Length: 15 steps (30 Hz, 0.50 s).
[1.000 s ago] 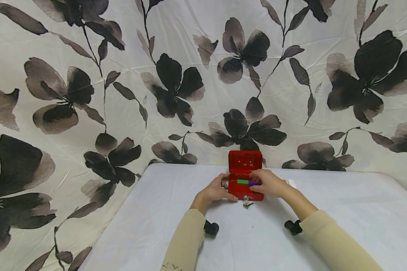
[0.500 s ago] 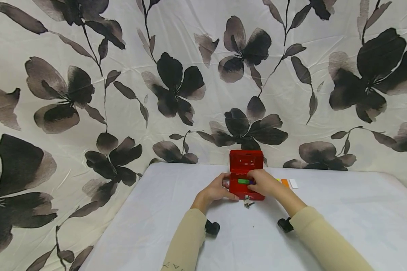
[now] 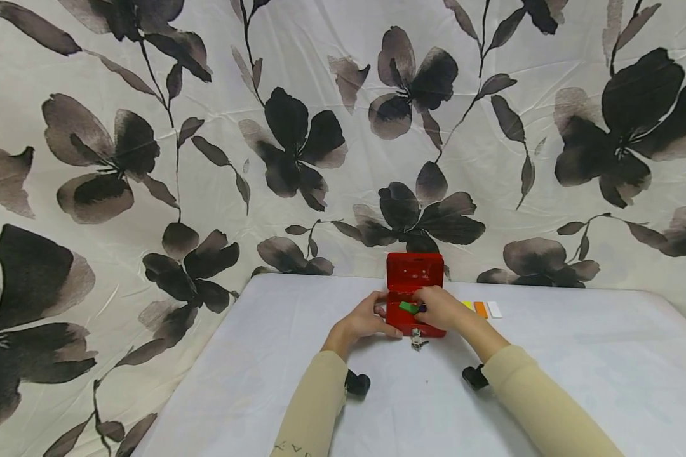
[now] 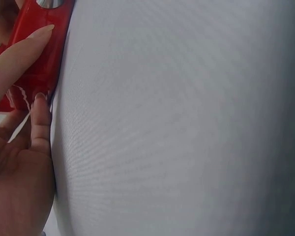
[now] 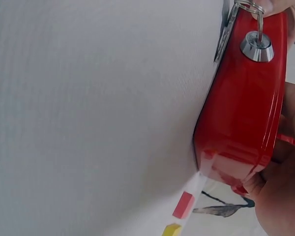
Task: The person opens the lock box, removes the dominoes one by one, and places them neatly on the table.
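A small red cash box (image 3: 397, 325) stands at the table's far side, its lid (image 3: 415, 271) raised. My left hand (image 3: 367, 318) grips the box's left end, thumb on the front wall and fingers round the side. My right hand (image 3: 447, 309) reaches into the box from the right, fingertips low inside. Its fingers pinch a dark purple block (image 3: 422, 308), mostly hidden. A green block (image 3: 408, 307) lies tilted against it, to the left. A key sits in the silver lock (image 5: 257, 46) on the front, with more keys (image 3: 416, 343) on a ring.
To the right of the box, a row of small blocks lies on the white table (image 3: 549, 368): yellow (image 3: 467, 304), orange (image 3: 481, 310) and white (image 3: 494, 310). The right wrist view also has a pinkish-red block (image 5: 184, 205). A flowered cloth (image 3: 320, 158) hangs behind.
My right hand has moved left and deeper into the box. The green block went from level to tilted, and less purple shows. My left hand keeps its grip on the box.
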Tool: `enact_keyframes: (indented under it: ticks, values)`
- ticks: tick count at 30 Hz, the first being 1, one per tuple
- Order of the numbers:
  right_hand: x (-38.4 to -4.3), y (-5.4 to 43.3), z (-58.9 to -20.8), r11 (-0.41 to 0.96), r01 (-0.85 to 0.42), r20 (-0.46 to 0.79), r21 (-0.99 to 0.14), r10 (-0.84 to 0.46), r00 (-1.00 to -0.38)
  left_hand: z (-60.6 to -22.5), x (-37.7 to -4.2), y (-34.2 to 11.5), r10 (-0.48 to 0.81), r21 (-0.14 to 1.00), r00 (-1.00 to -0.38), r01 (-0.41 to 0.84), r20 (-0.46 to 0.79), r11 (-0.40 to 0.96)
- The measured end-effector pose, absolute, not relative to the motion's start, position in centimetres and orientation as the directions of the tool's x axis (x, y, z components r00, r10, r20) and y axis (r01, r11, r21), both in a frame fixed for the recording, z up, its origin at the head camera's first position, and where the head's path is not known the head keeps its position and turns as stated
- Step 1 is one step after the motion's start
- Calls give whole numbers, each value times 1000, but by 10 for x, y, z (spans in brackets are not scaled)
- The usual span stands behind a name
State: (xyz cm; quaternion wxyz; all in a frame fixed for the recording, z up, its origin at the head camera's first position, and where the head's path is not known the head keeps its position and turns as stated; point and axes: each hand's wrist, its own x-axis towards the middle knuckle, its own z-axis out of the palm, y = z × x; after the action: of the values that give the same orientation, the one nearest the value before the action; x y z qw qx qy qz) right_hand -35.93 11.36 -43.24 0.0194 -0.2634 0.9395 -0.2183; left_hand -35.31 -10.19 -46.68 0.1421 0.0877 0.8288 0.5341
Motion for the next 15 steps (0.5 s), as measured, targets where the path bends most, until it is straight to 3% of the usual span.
enact_keyframes:
  ticks: [15]
  values:
    - [-363,104,-437,747,-458,31,-483,-508,-861,-464,-350,-102,301,906,-943,1,-139,423]
